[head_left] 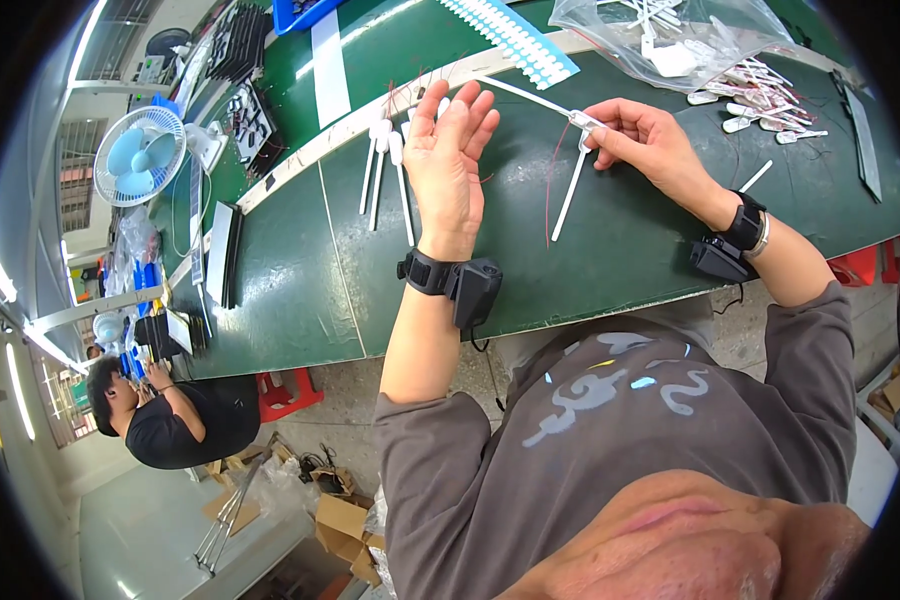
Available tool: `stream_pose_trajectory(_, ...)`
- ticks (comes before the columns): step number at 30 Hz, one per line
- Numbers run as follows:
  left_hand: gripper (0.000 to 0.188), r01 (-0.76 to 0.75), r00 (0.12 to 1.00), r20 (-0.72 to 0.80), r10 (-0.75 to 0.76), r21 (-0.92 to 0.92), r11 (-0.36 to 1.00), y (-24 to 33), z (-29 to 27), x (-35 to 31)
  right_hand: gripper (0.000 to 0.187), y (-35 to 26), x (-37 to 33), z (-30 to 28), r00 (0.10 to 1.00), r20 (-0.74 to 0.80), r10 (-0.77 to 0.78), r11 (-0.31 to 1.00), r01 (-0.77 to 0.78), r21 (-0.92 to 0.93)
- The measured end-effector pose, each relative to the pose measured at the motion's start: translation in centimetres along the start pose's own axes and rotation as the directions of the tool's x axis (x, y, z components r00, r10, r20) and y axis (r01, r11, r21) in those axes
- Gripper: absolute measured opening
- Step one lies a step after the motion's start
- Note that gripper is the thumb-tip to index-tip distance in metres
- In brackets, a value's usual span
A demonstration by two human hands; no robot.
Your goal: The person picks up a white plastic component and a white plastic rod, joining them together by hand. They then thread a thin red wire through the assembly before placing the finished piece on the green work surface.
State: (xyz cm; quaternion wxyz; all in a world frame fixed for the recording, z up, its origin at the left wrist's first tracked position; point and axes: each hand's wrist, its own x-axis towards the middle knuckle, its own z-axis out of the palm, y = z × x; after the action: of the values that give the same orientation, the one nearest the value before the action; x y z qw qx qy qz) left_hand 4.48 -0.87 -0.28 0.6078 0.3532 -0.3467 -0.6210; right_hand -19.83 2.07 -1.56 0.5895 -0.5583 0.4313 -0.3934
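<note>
My right hand [642, 145] pinches the oval head of a thin white plastic stick [570, 190]. Its shaft points down toward me, and a fine red wire hangs beside it. A narrow white strip [525, 95] runs up and left from the same fingertips; whether the two are joined I cannot tell. To the left, my left hand [450, 165] is raised with its palm turned up and its fingers loosely apart. Several similar white sticks [400, 185] lie on the green table beside and partly behind it.
A clear plastic bag [670, 45] of white parts lies at the far right, by a pile of wired white sticks [760, 100]. Beyond my hands is a blue sheet with white pieces [515, 40]. At left are a fan [138, 155] and a seated person [175, 415].
</note>
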Motion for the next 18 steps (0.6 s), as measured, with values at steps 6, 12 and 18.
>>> stream_pose_trajectory(6,0.047,0.106,0.993,0.065,-0.102,-0.070,0.992,0.0,-0.1,0.0,0.028,-0.1,0.0,0.1,0.999,0.020,0.026,0.994,-0.028,0.107)
stream_pose_trajectory(12,0.047,0.211,0.977,0.076,-0.201,-0.181,0.961,-0.3,-1.0,0.1,0.024,-0.5,-0.1,0.2,1.000,0.019,0.016,0.981,-0.019,0.194)
stream_pose_trajectory(18,0.045,0.406,0.903,0.199,-0.381,-0.109,0.907,-0.2,-0.4,0.0,0.023,-0.8,-0.3,0.4,0.996,0.029,-0.090,0.979,0.083,0.187)
